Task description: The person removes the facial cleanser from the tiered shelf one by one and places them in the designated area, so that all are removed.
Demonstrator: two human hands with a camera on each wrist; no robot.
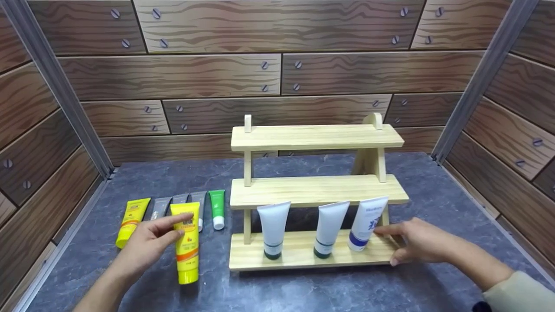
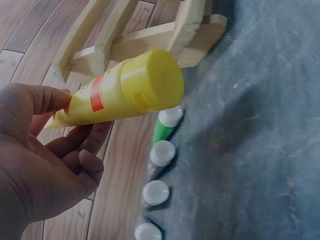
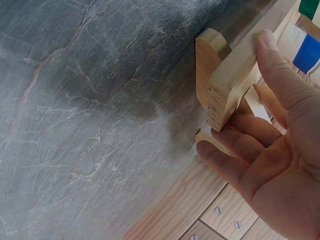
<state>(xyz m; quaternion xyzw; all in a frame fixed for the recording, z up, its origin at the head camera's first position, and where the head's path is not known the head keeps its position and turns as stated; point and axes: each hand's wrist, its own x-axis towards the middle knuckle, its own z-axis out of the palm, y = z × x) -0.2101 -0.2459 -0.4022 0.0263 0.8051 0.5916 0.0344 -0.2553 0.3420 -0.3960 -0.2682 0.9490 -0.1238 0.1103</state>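
Note:
My left hand [image 1: 141, 245] pinches a yellow squeeze tube [image 1: 188, 247] between thumb and fingers, near its flat end. The tube hangs cap-down, apart from the shelf; in the left wrist view its yellow cap [image 2: 162, 80] faces the camera. At the right end of the three-tier wooden display shelf [image 1: 299, 262], my right hand [image 1: 427, 240] grips the lowest board, with the thumb on its front edge and fingers around its end. Two plain white tubes [image 1: 274, 225] and a white tube with a blue band [image 1: 368, 221] stand caps down on that board.
Left of the shelf lie another yellow tube [image 1: 132, 221], several grey tubes [image 1: 161, 207] and a green tube [image 1: 217, 203] with a white cap. The dark marbled tabletop [image 1: 303, 290] is enclosed by wood-patterned walls [image 1: 217, 73]. A small black object [image 1: 481, 307] shows at the lower right.

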